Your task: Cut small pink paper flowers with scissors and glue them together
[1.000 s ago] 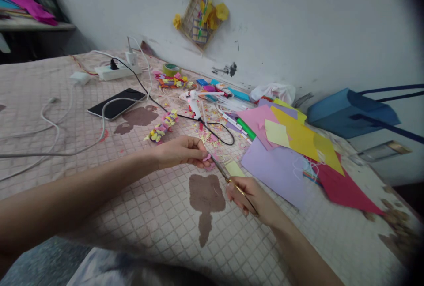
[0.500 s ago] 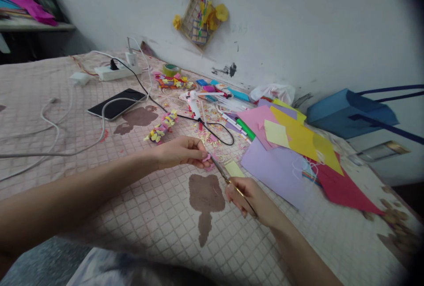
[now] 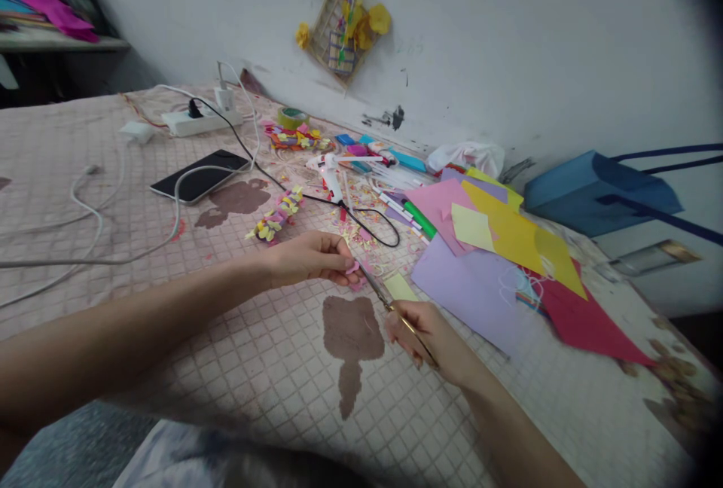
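Between the fingertips of my left hand (image 3: 313,258) is a small piece of pink paper (image 3: 353,268), pinched at its edge. My right hand (image 3: 426,337) is closed around the gold handles of a pair of scissors (image 3: 373,285). The scissors' dark blades point up and left, and their tips reach the pink paper by my left fingers. Whether the blades are apart is too small to tell. Just beyond my left hand lies a strip of yellow and purple paper flowers (image 3: 276,215). A pale yellow paper piece (image 3: 401,287) lies beside the scissors.
A white glue gun (image 3: 330,175) with a black cord sits among paper scraps. Coloured sheets (image 3: 463,288) and a green marker (image 3: 419,219) lie to the right, near a blue bag (image 3: 599,194). At the left are a black tablet (image 3: 197,175) and a power strip (image 3: 195,123).
Almost nothing differs. Both hands keep their hold on the pink paper and the scissors, and the view has shifted very slightly.
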Tool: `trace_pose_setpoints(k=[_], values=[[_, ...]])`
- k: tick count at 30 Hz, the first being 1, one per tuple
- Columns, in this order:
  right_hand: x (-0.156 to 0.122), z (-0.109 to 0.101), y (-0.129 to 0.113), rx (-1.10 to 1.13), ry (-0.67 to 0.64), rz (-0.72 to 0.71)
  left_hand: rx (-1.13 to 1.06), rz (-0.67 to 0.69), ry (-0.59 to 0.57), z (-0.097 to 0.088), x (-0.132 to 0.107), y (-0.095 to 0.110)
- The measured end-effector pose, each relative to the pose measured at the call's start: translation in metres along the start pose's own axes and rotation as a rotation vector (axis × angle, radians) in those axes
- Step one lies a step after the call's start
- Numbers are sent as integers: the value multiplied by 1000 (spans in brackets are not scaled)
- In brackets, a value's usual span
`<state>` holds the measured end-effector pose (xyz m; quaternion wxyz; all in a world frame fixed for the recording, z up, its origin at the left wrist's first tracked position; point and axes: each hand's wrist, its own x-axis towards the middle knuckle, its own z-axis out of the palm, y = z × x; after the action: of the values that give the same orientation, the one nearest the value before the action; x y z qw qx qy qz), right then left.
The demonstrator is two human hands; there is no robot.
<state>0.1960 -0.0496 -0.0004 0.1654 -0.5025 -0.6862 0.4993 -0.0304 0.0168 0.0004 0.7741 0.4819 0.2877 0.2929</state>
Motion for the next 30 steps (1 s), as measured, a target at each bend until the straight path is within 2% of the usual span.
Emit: trace_pose_setpoints(k=[11,21,30], values=[[0,0,1,-33,14,-3,5,10,-15,-1,1,-1],[-1,-5,-2,19,-72,-33,32,-7,-36,-2,0,-1],[-3,-9,-3,-10,-76,-12,35,-34,-28,-1,0,0]])
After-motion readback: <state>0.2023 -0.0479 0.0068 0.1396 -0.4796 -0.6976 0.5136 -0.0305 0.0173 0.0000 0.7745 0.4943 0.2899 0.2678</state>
